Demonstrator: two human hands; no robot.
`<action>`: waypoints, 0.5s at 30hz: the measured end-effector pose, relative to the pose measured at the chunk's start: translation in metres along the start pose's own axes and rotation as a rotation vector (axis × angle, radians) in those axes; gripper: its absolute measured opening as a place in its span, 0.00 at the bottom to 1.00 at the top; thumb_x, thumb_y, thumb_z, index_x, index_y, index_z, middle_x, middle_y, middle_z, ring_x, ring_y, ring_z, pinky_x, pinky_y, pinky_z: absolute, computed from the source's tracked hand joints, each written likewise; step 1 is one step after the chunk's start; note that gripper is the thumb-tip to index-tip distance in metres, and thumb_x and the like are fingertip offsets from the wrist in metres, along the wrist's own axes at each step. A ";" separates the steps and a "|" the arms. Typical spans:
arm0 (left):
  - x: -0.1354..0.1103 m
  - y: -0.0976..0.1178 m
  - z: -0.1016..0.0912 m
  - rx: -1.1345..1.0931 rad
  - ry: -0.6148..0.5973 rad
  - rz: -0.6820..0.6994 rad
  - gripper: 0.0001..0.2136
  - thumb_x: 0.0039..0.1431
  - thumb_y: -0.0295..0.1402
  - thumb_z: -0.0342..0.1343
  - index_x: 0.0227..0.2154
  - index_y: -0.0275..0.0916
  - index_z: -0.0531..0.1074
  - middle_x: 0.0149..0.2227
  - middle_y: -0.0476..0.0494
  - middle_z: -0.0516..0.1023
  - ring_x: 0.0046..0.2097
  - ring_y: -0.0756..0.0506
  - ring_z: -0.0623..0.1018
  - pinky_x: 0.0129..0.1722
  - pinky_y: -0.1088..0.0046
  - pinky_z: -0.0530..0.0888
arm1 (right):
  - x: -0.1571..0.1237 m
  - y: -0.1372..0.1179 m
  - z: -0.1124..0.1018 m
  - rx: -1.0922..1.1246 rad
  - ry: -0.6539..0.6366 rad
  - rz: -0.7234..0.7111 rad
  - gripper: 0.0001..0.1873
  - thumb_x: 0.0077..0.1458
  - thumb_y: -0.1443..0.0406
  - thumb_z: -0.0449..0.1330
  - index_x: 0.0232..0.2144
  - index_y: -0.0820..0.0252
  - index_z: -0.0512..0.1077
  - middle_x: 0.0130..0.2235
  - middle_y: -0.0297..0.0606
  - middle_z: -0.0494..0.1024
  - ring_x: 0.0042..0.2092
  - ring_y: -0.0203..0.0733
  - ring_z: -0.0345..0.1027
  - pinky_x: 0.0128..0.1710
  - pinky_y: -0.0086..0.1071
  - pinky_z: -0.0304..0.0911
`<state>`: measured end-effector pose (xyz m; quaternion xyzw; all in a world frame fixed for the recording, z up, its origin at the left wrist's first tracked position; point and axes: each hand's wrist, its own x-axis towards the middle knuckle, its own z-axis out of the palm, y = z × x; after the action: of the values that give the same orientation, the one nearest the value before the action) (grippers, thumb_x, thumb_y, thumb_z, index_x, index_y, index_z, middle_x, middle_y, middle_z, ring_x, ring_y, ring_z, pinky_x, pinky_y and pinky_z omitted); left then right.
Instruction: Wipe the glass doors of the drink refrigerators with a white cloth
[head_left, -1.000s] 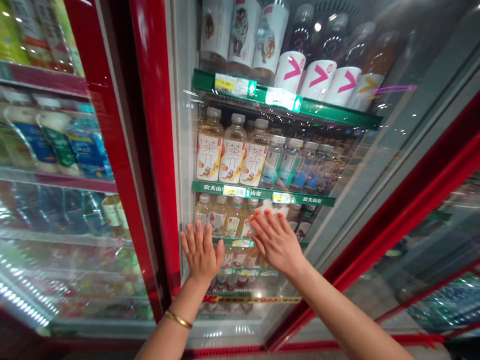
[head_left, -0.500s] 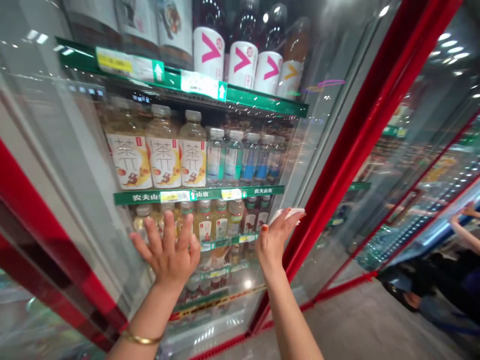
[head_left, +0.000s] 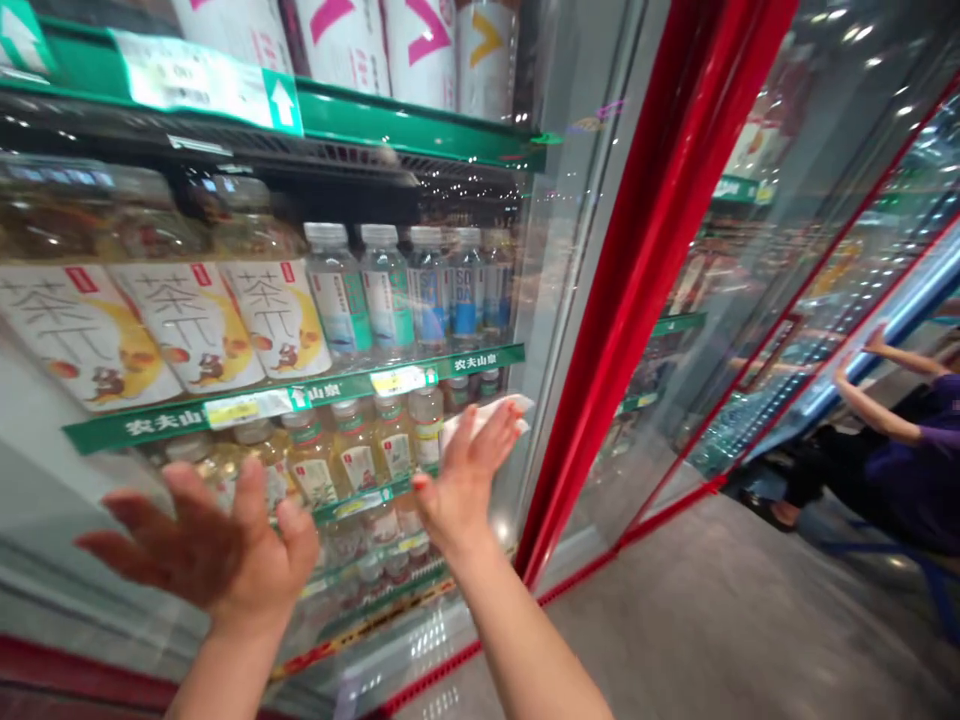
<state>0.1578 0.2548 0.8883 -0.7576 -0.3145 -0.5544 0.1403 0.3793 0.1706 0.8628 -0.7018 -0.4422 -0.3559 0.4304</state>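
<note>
My right hand (head_left: pixel 461 480) lies with its fingers flat against the glass door (head_left: pixel 559 240) of a drinks fridge, holding a white cloth (head_left: pixel 501 407) that sticks out past the fingertips. My left hand (head_left: pixel 217 545) is open with fingers spread, low on the same glass to the left, holding nothing. Behind the glass stand tea bottles with pale labels (head_left: pixel 187 320) and small water bottles (head_left: pixel 390 295) on a green-edged shelf (head_left: pixel 480 358).
A red door frame (head_left: pixel 637 280) runs diagonally just right of my right hand. More glass fridge doors follow to the right. A person in purple (head_left: pixel 900 450) crouches at the far right with arms on the glass. Grey floor (head_left: pixel 712 620) lies below.
My view has swung right and moved closer to the glass. My right hand slid with the cloth toward the red frame. My left hand dropped lower and to the left.
</note>
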 end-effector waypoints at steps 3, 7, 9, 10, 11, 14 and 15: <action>0.007 0.005 -0.005 0.212 0.127 0.103 0.45 0.65 0.33 0.61 0.81 0.52 0.47 0.84 0.42 0.39 0.84 0.24 0.41 0.79 0.23 0.39 | -0.019 -0.015 0.007 0.027 -0.050 -0.239 0.73 0.55 0.22 0.55 0.83 0.52 0.29 0.84 0.59 0.32 0.83 0.81 0.18 0.72 0.83 0.48; 0.014 0.012 -0.008 0.244 0.127 0.119 0.47 0.64 0.33 0.61 0.82 0.53 0.44 0.84 0.44 0.38 0.84 0.23 0.40 0.79 0.20 0.42 | -0.045 0.023 0.007 0.017 0.032 0.048 0.54 0.74 0.38 0.47 0.83 0.57 0.27 0.84 0.61 0.27 0.83 0.78 0.21 0.71 0.84 0.51; 0.015 0.014 -0.009 0.255 0.119 0.116 0.48 0.64 0.33 0.62 0.82 0.53 0.44 0.84 0.45 0.38 0.84 0.24 0.39 0.79 0.22 0.41 | -0.040 0.035 0.007 0.024 0.077 0.228 0.50 0.76 0.42 0.39 0.83 0.63 0.26 0.83 0.65 0.25 0.83 0.82 0.23 0.71 0.84 0.50; 0.015 0.014 -0.010 0.256 0.117 0.113 0.48 0.64 0.33 0.62 0.82 0.54 0.43 0.84 0.45 0.38 0.84 0.24 0.38 0.80 0.22 0.40 | -0.037 0.034 0.009 0.033 0.073 0.247 0.51 0.75 0.40 0.39 0.83 0.65 0.26 0.83 0.67 0.26 0.83 0.84 0.22 0.71 0.85 0.49; 0.015 0.015 -0.010 0.252 0.115 0.108 0.48 0.64 0.33 0.61 0.82 0.55 0.43 0.84 0.46 0.37 0.84 0.25 0.38 0.80 0.22 0.40 | -0.037 0.028 0.011 0.046 0.051 0.209 0.54 0.74 0.37 0.40 0.83 0.64 0.27 0.83 0.67 0.26 0.82 0.85 0.21 0.70 0.87 0.47; 0.014 0.015 -0.011 0.225 0.103 0.120 0.47 0.65 0.32 0.61 0.82 0.55 0.43 0.84 0.47 0.37 0.84 0.26 0.38 0.80 0.23 0.40 | -0.057 0.006 0.020 0.081 -0.056 -0.057 0.63 0.65 0.30 0.53 0.83 0.52 0.31 0.84 0.61 0.27 0.82 0.84 0.18 0.69 0.90 0.46; 0.014 0.015 -0.011 0.213 0.105 0.123 0.47 0.65 0.32 0.61 0.81 0.55 0.44 0.84 0.47 0.37 0.84 0.25 0.38 0.81 0.23 0.39 | -0.068 0.003 0.021 0.078 -0.082 -0.114 0.63 0.64 0.30 0.56 0.83 0.48 0.31 0.84 0.58 0.27 0.83 0.82 0.17 0.69 0.89 0.47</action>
<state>0.1617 0.2417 0.9068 -0.7263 -0.3168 -0.5471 0.2698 0.3600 0.1675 0.7939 -0.6722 -0.5124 -0.3333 0.4176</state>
